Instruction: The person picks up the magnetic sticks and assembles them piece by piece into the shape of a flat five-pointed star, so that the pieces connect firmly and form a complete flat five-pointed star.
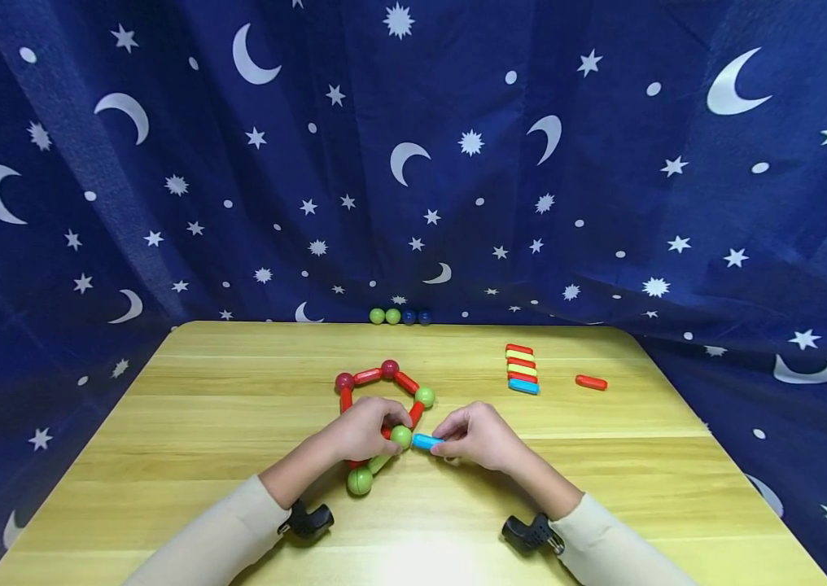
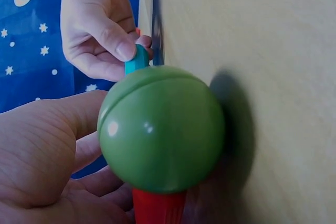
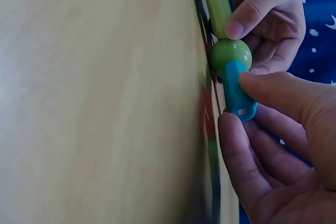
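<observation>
Blue rod (image 1: 424,441) pinched by right hand (image 1: 483,438), positioned just beside green ball (image 1: 401,438), ball gripped by left hand (image 1: 368,427)

Red rods (image 1: 386,433) partly hidden, sleeves (image 1: 219,531) cut off by head view's bottom edge

Assembly (image 1: 368,376) on table (image 1: 575,505), rods (image 1: 522,370) right, balls (image 1: 393,316) behind
</observation>
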Tool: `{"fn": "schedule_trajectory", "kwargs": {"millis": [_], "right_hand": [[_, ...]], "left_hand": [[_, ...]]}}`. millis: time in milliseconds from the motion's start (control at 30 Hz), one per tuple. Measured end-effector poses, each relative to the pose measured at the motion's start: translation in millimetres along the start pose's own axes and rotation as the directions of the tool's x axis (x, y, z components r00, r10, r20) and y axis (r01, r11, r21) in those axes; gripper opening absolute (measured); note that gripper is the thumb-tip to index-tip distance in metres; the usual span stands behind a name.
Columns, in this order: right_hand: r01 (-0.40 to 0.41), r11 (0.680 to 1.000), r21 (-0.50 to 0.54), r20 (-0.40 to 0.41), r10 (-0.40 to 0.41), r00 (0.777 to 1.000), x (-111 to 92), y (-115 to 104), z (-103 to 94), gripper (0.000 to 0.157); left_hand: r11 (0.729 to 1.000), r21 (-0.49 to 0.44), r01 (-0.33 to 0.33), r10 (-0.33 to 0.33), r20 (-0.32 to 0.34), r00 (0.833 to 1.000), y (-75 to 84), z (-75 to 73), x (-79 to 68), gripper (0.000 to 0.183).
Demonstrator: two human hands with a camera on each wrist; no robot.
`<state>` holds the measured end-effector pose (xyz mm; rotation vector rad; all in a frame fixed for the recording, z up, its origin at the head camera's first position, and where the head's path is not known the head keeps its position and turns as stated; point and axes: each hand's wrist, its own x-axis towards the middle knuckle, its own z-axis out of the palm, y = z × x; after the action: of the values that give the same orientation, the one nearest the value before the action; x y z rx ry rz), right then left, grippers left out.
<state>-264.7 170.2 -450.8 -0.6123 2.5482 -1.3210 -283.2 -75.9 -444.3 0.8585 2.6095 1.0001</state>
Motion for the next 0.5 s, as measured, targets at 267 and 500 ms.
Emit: {"fn": "schedule_trajectory", "kwargs": {"millis": [267, 500], "right_hand": [[0.016, 1.0, 0.002, 0.005, -0.016, 1.0, -1, 3, -4.0, 0.016], [0.021, 1.0, 0.02, -0.099, -0.019, 0.995, -9, 26, -35.6, 0.024]], "left_hand": [[1.0, 0.004, 0.003, -0.003, -0.01, 1.0, -0.4, -0.6, 0.6, 0.025], [1.0, 0.017, 0.002, -0.002, -0.01, 1.0, -1.0, -0.3, 0.5, 0.024]]}}
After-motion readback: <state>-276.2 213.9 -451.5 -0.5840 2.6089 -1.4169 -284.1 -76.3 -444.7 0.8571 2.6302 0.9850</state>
